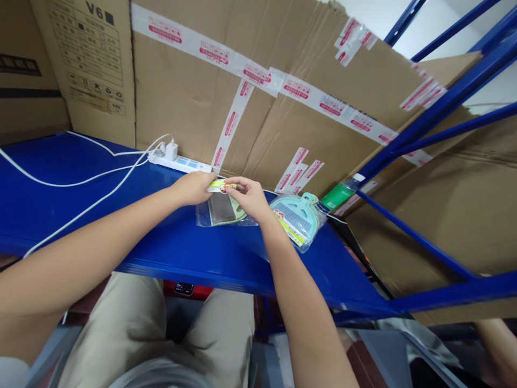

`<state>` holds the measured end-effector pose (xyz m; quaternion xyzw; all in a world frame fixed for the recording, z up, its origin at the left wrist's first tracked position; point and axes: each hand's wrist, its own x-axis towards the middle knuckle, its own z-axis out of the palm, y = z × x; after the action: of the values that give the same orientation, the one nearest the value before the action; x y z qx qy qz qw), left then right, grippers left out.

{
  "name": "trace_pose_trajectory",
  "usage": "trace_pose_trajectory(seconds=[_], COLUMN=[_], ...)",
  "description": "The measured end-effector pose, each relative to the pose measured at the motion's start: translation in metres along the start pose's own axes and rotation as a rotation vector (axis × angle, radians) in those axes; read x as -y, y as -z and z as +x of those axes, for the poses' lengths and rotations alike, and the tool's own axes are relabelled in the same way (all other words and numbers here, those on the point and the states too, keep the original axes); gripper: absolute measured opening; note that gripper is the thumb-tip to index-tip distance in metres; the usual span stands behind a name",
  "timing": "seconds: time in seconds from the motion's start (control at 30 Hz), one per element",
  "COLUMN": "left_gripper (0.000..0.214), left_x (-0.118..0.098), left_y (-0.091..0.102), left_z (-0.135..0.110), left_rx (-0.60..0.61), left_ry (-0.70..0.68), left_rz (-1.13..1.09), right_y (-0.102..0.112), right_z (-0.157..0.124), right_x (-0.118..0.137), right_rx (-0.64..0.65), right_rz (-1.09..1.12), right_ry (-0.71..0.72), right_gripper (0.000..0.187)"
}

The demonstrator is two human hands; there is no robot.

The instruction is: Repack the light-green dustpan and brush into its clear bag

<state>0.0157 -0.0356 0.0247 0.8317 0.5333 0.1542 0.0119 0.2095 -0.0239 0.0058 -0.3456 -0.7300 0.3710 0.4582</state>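
Note:
Both of my hands meet over the blue shelf top (181, 253). A yellow printed label (217, 186) is pinched between them, my left hand (194, 187) at its left end and my right hand (249, 196) at its right. Just below lies a clear bag (204, 216) holding a pale green dustpan with a grey-brown brush (223, 209); whether the label is fixed to this bag I cannot tell. To the right of my right hand rests a second bagged set, a light blue dustpan and brush (301, 211) with a yellow label of its own.
A white power strip (181, 163) with plugs and white cables (121, 180) lies at the back left. Taped cardboard (194, 91) walls the rear. A green-labelled bottle (341, 195) leans at the right by blue frame bars (420, 231). Another person's arm (498, 342) shows lower right.

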Motion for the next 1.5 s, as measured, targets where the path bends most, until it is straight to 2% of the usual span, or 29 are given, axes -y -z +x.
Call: trace_pose_trajectory(seconds=[0.33,0.47,0.57,0.63,0.73,0.83,0.93,1.0,1.03,1.1,1.17,1.27,1.33,1.4,1.5], left_gripper=[0.036,0.049,0.065,0.069,0.065,0.060,0.056,0.053,0.052,0.052,0.052,0.054,0.057,0.059,0.053], left_x=[0.014,0.029,0.038,0.036,0.022,0.005,0.001,0.010,0.018,0.036,0.054,0.068,0.068,0.061,0.050], left_y=[-0.002,-0.002,0.002,0.003,0.001,-0.005,-0.005,-0.003,-0.002,0.000,0.001,-0.001,0.000,0.003,0.011], left_z=[0.005,0.006,0.008,0.009,0.011,0.012,0.012,0.013,0.014,0.016,0.019,0.022,0.022,0.020,0.014], left_rx=[0.014,0.020,-0.003,-0.008,0.042,0.132,0.139,0.059,0.006,-0.066,-0.061,-0.023,0.018,0.059,0.069], left_ry=[0.076,0.078,0.041,0.012,-0.001,0.023,0.090,0.187,0.242,0.334,0.378,0.317,0.257,0.261,0.361], left_rz=[0.017,-0.035,-0.154,-0.319,-0.597,-0.741,-0.772,-0.759,-0.744,-0.708,-0.682,-0.693,-0.721,-0.780,-0.923], right_y=[0.021,0.025,0.026,0.024,0.017,0.009,0.005,0.004,0.001,-0.008,-0.022,-0.043,-0.051,-0.055,-0.057], right_z=[0.000,0.001,0.001,0.000,-0.001,-0.001,-0.002,-0.004,-0.006,-0.009,-0.011,-0.014,-0.016,-0.018,-0.020], right_x=[0.001,0.002,0.004,0.005,0.006,0.005,0.005,0.005,0.005,0.004,0.002,-0.001,0.002,0.011,0.027], right_rx=[-0.104,-0.168,-0.190,-0.178,-0.121,-0.102,-0.222,-0.315,-0.327,-0.273,-0.173,-0.060,0.005,0.064,0.148], right_rz=[0.009,-0.027,-0.089,-0.135,-0.159,-0.150,-0.189,-0.307,-0.397,-0.590,-0.729,-0.804,-0.849,-0.956,-1.185], right_ry=[-0.088,-0.102,-0.089,-0.067,-0.043,-0.054,-0.053,-0.038,-0.035,-0.038,-0.030,-0.013,-0.054,-0.130,-0.229], right_gripper=[0.018,0.013,0.010,0.011,0.013,0.010,0.010,0.006,0.012,0.028,0.036,0.026,0.016,0.011,0.021])
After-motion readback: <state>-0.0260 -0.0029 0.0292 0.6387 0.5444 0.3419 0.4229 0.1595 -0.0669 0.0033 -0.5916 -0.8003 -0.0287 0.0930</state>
